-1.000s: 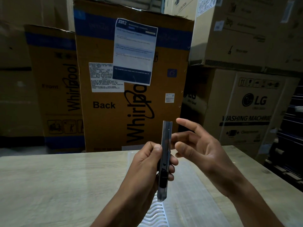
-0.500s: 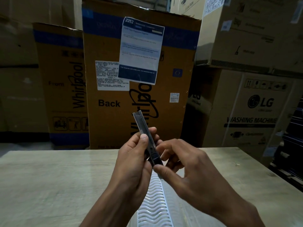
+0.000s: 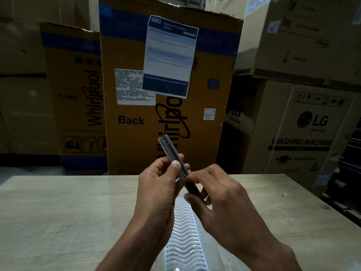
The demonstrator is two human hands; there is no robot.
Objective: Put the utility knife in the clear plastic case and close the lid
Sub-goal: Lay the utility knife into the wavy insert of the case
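Note:
Both of my hands hold a slim grey utility knife (image 3: pixel 172 151) up above the table, its tip tilted up and to the left. My left hand (image 3: pixel 156 184) grips the knife's middle with thumb on top. My right hand (image 3: pixel 216 196) pinches the dark lower end of the knife between thumb and fingers. Under my hands lies the clear plastic case (image 3: pixel 183 231), seen by its white wavy ribbed strip; my hands and forearms hide most of it, and I cannot tell how its lid stands.
A pale wood-grain table (image 3: pixel 58 212) spreads out in front of me. Behind it stand large Whirlpool cartons (image 3: pixel 136 122) and LG washing-machine cartons (image 3: pixel 304 133), with a dark stack (image 3: pixel 349 173) at the right edge.
The knife went from upright in my left hand alone to tilted left. My right hand, open beside it a second ago, has closed on its lower end.

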